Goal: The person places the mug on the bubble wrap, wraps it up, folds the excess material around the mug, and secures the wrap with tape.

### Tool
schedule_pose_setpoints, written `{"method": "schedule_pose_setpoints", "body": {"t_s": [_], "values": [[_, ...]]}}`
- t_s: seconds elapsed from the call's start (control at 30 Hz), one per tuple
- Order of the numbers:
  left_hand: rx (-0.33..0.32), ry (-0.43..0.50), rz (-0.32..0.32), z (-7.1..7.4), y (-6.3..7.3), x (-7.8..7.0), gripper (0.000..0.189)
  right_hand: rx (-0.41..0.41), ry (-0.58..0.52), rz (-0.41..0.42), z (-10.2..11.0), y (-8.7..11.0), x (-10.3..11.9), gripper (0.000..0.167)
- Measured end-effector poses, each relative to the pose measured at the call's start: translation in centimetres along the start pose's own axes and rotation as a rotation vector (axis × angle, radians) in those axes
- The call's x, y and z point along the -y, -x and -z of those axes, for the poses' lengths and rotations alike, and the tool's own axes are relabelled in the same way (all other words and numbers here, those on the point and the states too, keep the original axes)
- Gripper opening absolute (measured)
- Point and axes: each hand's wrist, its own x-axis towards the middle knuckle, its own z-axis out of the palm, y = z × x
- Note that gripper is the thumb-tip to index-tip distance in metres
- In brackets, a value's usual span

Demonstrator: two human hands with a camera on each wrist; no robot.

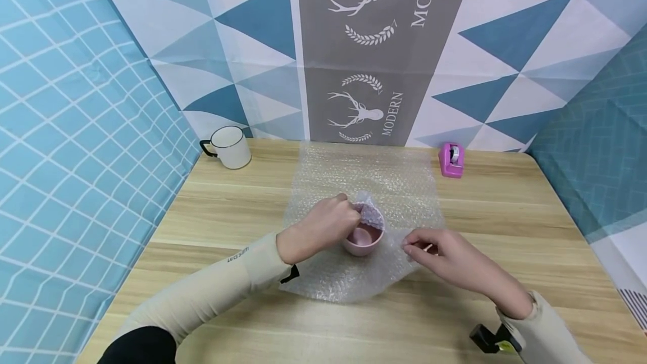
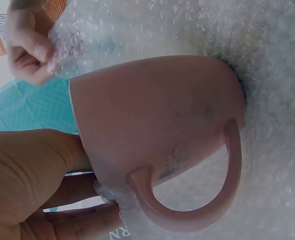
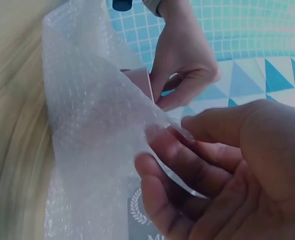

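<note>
A pink mug point(image 1: 361, 248) stands upright on a sheet of bubble wrap point(image 1: 336, 280); a flap of the wrap folds over its far rim into the mouth. At that rim, my left hand point(image 1: 323, 221) holds the folded flap, its fingers partly hidden at the opening. The left wrist view shows the mug's handle point(image 2: 207, 215) lying beside the wrap. My right hand point(image 1: 450, 257) pinches the sheet's near right edge between thumb and fingers, lifting it off the table. In the right wrist view this raised bubble wrap point(image 3: 87, 110) covers much of the mug.
At the back left stands a white mug point(image 1: 233, 150) with a black rim and handle. A pink tape dispenser point(image 1: 451, 160) sits at the back right. The wooden table point(image 1: 242, 206) meets a patterned backdrop point(image 1: 253, 44) behind and blue tiled sheeting point(image 1: 101, 139) at the left.
</note>
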Motion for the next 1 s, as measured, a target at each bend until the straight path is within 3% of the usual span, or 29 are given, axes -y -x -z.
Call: {"method": "schedule_pose_setpoints", "body": {"t_s": [0.23,0.43,0.53,0.6,0.67,0.73,0.87,1.0], "values": [[0.003,-0.001,-0.003,0.0,0.0,0.0,0.026,-0.068,0.041,0.027,-0.4,-1.3,-0.1,0.012],[-0.005,0.005,0.001,-0.2,0.0,0.0,0.026,0.014,-0.048,-0.011,-0.4,-1.5,0.1,0.01],[-0.004,0.002,0.001,-0.2,0.1,0.0,0.026,0.079,-0.157,-0.052,-0.3,-1.3,0.4,0.035],[0.002,0.002,0.003,-0.2,0.1,0.0,0.026,0.11,-0.166,-0.042,-0.2,-1.2,0.5,0.053],[0.008,0.009,0.005,-0.1,0.1,0.0,0.025,0.132,-0.122,-0.009,-0.2,-1.1,0.6,0.06],[0.011,0.011,0.006,-0.2,0.1,0.0,0.025,0.123,-0.014,0.058,-0.2,-1.2,0.5,0.054],[0.009,0.004,0.003,-0.2,0.1,0.0,0.025,0.022,0.178,0.195,-0.5,-1.5,0.3,0.03],[-0.005,-0.001,0.003,-0.3,0.1,0.0,0.026,-0.063,0.221,0.25,-0.6,-1.9,0.2,0.022]]}}
